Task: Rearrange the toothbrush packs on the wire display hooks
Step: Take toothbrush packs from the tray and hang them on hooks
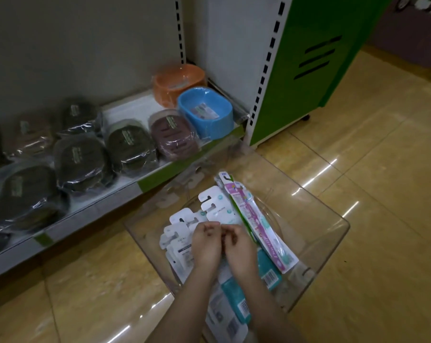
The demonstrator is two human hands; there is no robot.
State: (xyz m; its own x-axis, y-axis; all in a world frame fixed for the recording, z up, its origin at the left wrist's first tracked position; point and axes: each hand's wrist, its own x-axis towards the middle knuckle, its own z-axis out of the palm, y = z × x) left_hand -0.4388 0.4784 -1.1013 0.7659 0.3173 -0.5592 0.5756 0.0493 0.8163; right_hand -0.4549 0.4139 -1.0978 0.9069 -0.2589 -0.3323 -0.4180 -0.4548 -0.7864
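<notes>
Both hands hover side by side over a clear plastic bin (pixel 328 233) on the tiled floor (pixel 372 169). The left hand (pixel 206 246) and right hand (pixel 238 245) nearly touch, fingers curled inward toward each other; whether they pinch something small between them cannot be told. Directly under and beyond the fingers lie the toothbrush packs (pixel 209 211), a loose pile of white cards with hang slots. Just right of the right fingers a pink toothbrush pack (pixel 256 224) lies slanted across the heap, with teal packs (pixel 266 268) nearer the wrists. Well beyond and left of the fingers, a low shelf (pixel 125 194) carries wrapped dark soap dishes (pixel 80 159), a blue tub (pixel 207 112) and an orange tub (pixel 178 82). A green panel (pixel 308 58) stands far to the right.
</notes>
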